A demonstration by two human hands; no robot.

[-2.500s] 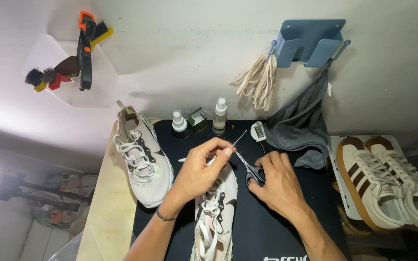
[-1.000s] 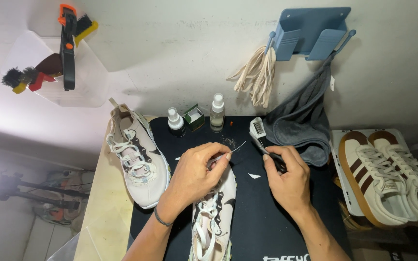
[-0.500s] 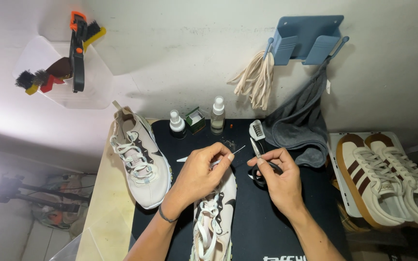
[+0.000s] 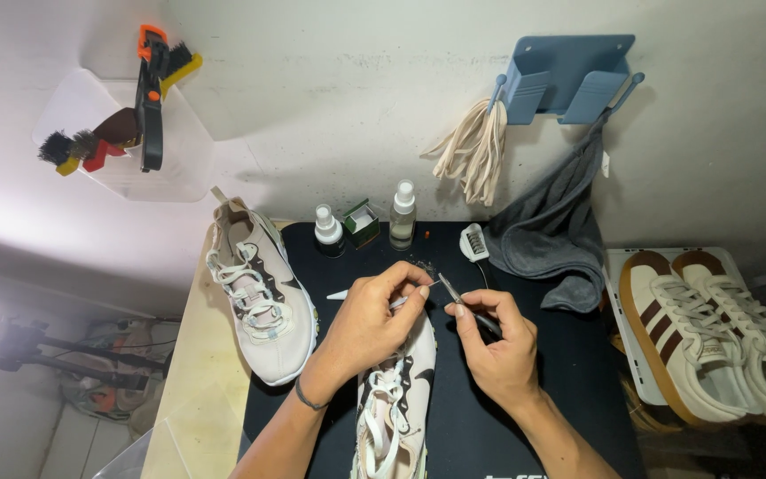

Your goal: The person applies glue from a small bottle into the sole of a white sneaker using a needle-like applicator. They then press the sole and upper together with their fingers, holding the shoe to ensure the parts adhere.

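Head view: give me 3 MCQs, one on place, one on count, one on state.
1. Where does the grey cloth hang?
A. from the blue wall holder
B. over the left shoe
C. on the lamp

2. How many spray bottles stand at the back of the black mat?
A. one
B. two
C. four

3. What is the right hand doing?
A. resting flat on the mat
B. gripping small scissors
C. lifting a brush

Answers:
1 A, the cloth drapes down from the holder's peg.
2 B, a short one and a tall one flank a small green box.
3 B, the blades point at the lace tip pinched by the left hand.
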